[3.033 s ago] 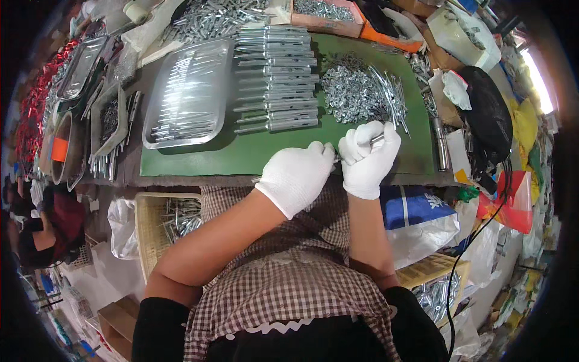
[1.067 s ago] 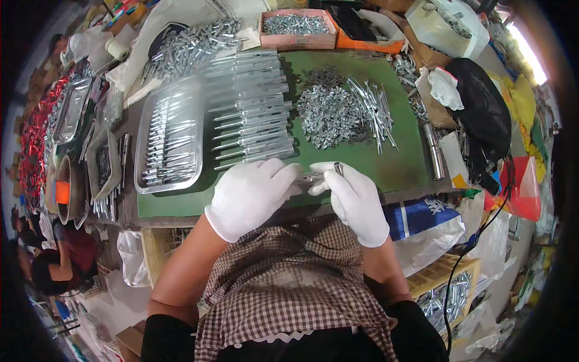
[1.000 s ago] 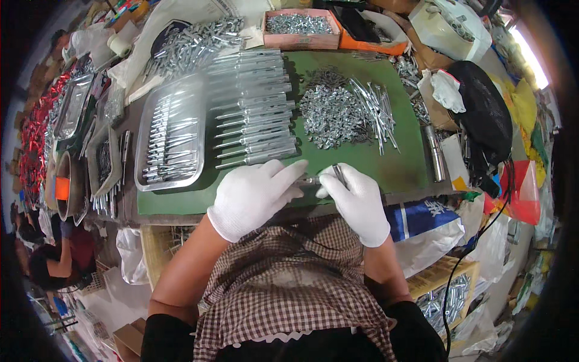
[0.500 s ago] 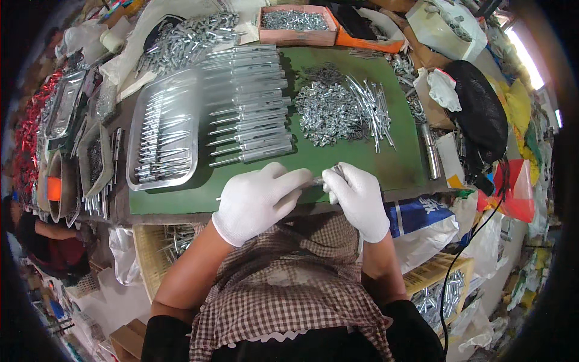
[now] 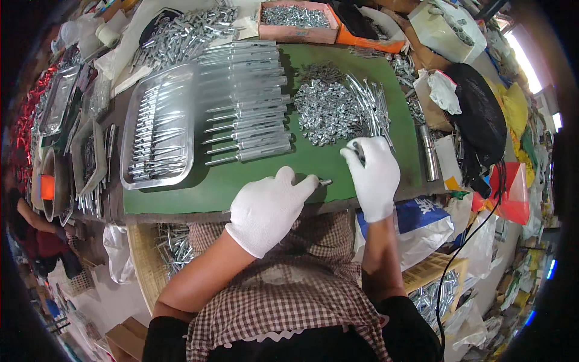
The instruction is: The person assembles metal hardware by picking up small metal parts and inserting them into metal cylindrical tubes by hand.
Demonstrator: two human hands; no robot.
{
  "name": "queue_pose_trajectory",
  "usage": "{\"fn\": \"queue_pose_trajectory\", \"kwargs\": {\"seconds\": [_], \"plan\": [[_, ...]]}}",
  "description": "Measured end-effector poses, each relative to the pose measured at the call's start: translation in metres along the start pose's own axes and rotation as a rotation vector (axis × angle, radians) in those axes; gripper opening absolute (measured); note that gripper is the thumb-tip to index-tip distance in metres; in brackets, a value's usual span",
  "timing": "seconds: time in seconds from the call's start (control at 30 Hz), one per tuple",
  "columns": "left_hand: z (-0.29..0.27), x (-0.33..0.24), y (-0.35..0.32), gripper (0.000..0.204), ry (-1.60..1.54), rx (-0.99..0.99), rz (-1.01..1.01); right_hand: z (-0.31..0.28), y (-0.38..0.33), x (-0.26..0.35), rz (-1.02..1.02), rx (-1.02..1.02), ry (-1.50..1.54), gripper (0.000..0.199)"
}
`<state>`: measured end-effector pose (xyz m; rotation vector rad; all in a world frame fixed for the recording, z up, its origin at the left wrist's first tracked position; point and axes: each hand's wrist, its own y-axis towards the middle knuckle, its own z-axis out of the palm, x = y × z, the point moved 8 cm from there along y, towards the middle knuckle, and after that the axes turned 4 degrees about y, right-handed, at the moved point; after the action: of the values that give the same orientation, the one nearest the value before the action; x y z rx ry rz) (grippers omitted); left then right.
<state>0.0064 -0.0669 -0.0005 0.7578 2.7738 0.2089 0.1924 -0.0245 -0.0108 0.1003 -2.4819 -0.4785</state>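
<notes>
My left hand (image 5: 271, 208), in a white knit glove, is closed round a slim metal rod (image 5: 326, 182). Its end sticks out past my fingertips, while the rest is mostly hidden by the glove. My right hand (image 5: 375, 175), gloved the same way, is apart from the rod, with fingers curled and thumb drawn in. Something dark shows between those fingers, too small to name. Just beyond it lies a heap of small silvery metal parts (image 5: 329, 114), with long thin metal pins (image 5: 371, 107) beside it. Assembled metal shafts with thick sleeves (image 5: 262, 148) lie in a stacked row left of the heap.
A clear plastic tray (image 5: 192, 130) of pointed metal rods sits at the left of the green mat (image 5: 241, 196). Behind are a pink box (image 5: 298, 33) of small parts and a pile of metal sleeves (image 5: 193, 36). A black cable (image 5: 464, 241) hangs at the right.
My right hand has left the rod and moved right and away from me, toward the heap. My left hand keeps the rod and has shifted slightly right. The view has turned a little.
</notes>
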Motion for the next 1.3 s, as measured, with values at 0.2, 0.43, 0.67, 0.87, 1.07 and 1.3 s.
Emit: {"fn": "queue_pose_trajectory", "kwargs": {"seconds": [0.2,0.43,0.67,0.87,1.07,1.3], "plan": [[0.002,0.003,0.001,0.025,-0.035,0.018,-0.011,0.004,-0.023,0.035,-0.055,0.238,0.324,0.014],[0.001,0.002,0.001,0.022,-0.053,-0.003,-0.023,0.002,-0.029,0.045,-0.234,0.216,0.214,0.011],[0.004,0.004,0.001,0.021,-0.041,0.028,-0.030,-0.004,-0.008,0.024,-0.137,0.148,0.197,0.015],[0.005,0.004,0.002,0.021,-0.045,0.008,-0.023,0.009,0.032,0.000,-0.086,0.008,0.039,0.016],[0.004,0.005,0.000,0.020,-0.057,-0.002,-0.020,0.014,0.020,0.000,-0.100,0.076,-0.049,0.013],[0.004,0.004,0.001,0.021,-0.057,0.008,-0.020,0.018,0.024,0.005,-0.150,0.101,0.038,0.012]]}}
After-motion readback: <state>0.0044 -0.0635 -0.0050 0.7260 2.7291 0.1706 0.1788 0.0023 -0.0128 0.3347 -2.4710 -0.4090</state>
